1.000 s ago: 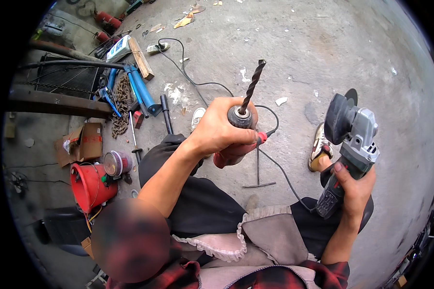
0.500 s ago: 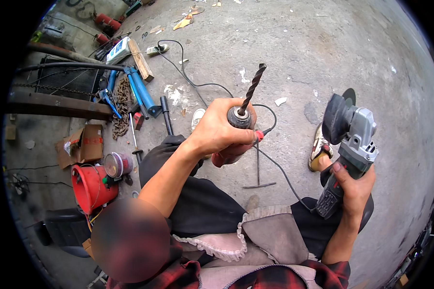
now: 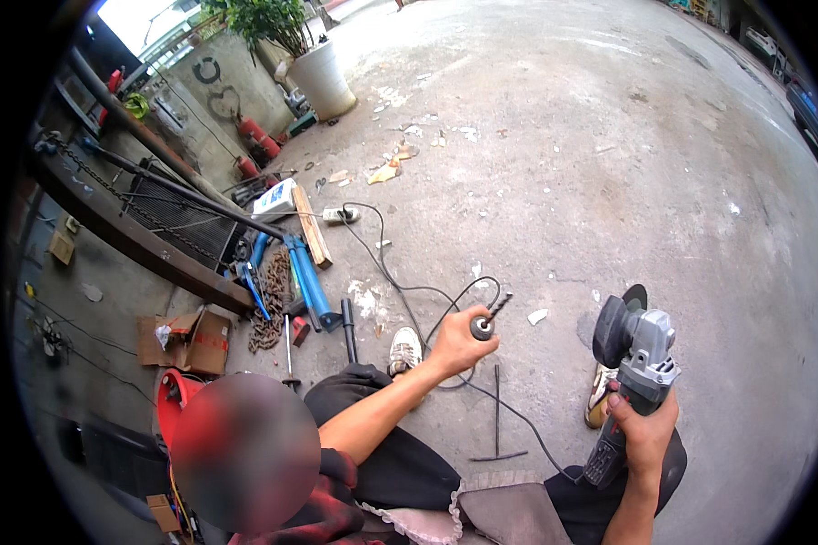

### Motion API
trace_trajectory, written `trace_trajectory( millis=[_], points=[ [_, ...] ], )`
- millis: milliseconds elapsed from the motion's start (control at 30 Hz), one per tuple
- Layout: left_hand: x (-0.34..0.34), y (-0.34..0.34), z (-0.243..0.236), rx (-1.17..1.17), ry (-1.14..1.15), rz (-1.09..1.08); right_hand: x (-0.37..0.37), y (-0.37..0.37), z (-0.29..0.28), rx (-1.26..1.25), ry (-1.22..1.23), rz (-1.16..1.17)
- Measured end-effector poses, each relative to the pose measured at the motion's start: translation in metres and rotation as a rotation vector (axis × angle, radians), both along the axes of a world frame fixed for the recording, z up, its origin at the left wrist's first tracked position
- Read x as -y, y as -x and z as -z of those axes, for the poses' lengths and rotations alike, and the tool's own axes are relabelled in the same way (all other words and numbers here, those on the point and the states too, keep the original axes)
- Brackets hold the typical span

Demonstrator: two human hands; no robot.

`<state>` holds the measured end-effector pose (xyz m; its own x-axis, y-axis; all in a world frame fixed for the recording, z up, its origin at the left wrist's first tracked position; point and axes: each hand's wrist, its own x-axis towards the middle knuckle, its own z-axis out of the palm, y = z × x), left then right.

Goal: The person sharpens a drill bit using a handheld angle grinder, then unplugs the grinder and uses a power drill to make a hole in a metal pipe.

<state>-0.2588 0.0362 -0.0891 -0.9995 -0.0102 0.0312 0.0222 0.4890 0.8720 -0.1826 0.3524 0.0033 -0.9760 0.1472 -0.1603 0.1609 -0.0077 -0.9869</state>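
Observation:
My left hand (image 3: 459,345) is closed round a drill near its black chuck (image 3: 482,328). A dark twist drill bit (image 3: 501,306) sticks out of the chuck, slanting up to the right; the drill's body is hidden by the hand. My right hand (image 3: 647,434) grips the body of a grey and black angle grinder (image 3: 647,359), held upright at the right with its dark disc (image 3: 637,296) at the far end. A dark cable (image 3: 527,425) runs from the grinder's tail across the floor toward the left hand.
A T-shaped metal rod (image 3: 497,413) lies between my feet. Left of them are a dark tube (image 3: 349,329), a blue jack (image 3: 313,282), a rusty chain (image 3: 271,300), a wood block (image 3: 313,227) and a cardboard box (image 3: 186,341). A white planter (image 3: 324,82) stands far back.
The view has tilted up, showing more ground ahead. My left hand has turned, so the bit leans further right and the red drill body no longer shows. The grinder stays in my right hand.

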Motion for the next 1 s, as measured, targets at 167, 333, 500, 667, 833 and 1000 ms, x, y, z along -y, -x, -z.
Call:
trace_trajectory(
  millis=[167, 333, 500, 667, 833, 1000],
  points=[
    [-0.042, 0.045, 0.085, -0.352, 0.321, 0.096, -0.020, -0.005, 0.003, 0.006, 0.133, 0.123],
    [-0.074, 0.077, 0.196, -0.393, 0.464, 0.054, -0.063, -0.012, 0.025, -0.020, 0.114, 0.262],
    [-0.120, 0.063, 0.298, -0.300, 0.456, 0.143, -0.079, -0.011, 0.031, 0.115, 0.009, 0.431],
    [-0.149, 0.057, 0.341, -0.217, 0.710, 0.328, -0.070, 0.003, 0.034, 0.218, 0.087, 0.521],
    [-0.155, 0.069, 0.320, -0.087, 0.664, 0.274, -0.062, 0.007, 0.035, 0.167, 0.125, 0.458],
    [-0.157, 0.047, 0.177, 0.283, -0.037, 0.605, -0.057, 0.009, 0.024, 0.115, 0.134, 0.398]
  ],
)
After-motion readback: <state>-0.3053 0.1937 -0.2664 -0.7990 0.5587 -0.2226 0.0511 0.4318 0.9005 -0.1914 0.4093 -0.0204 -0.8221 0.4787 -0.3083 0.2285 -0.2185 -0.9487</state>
